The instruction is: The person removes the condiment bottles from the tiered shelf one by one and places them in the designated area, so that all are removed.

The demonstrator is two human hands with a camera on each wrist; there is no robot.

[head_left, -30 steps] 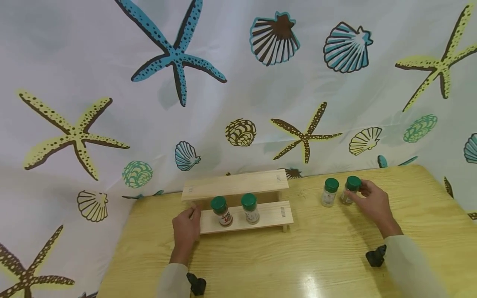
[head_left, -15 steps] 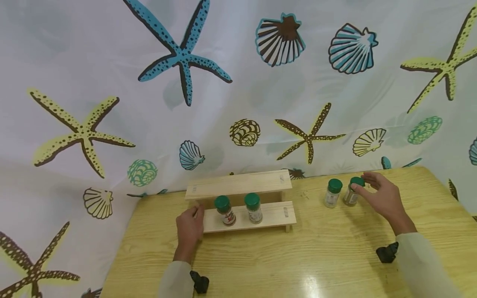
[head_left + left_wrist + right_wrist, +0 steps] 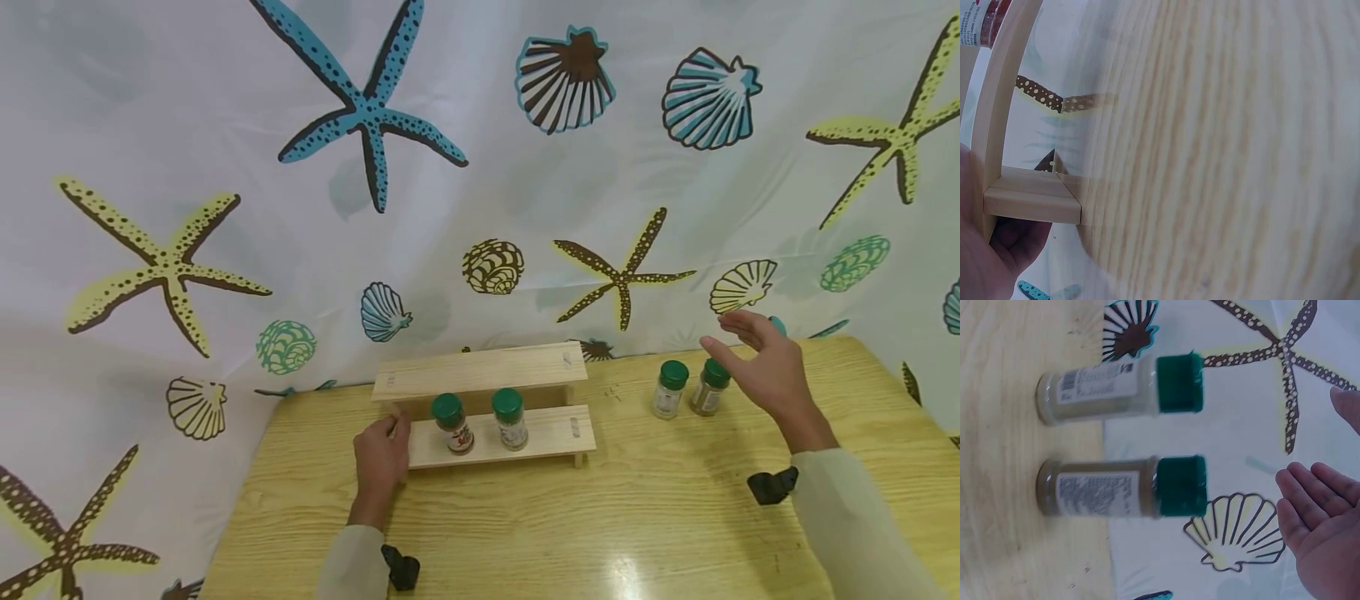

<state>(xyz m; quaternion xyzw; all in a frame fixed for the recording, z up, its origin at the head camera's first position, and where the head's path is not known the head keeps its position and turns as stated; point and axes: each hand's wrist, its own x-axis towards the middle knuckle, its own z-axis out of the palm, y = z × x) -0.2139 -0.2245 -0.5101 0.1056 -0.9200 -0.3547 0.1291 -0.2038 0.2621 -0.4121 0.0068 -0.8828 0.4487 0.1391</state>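
Table (image 3: 517, 525), left hand (image 3: 380, 452) curled round rack (image 3: 480, 372)

The right hand's grip (image 3: 771, 371) has come off the darker jar (image 3: 709, 392). A second ago, the thumb lay across the front of that jar and the fingers reached behind its green cap (image 3: 716, 372); half a second ago, the fingers had spread back while the thumb was still at the cap. Now the whole grip is higher, above and to the right of the jar and apart from it. More of the cap shows. The right sleeve (image 3: 847, 508) and the black device (image 3: 772, 486), below and right of the jar, have risen too.
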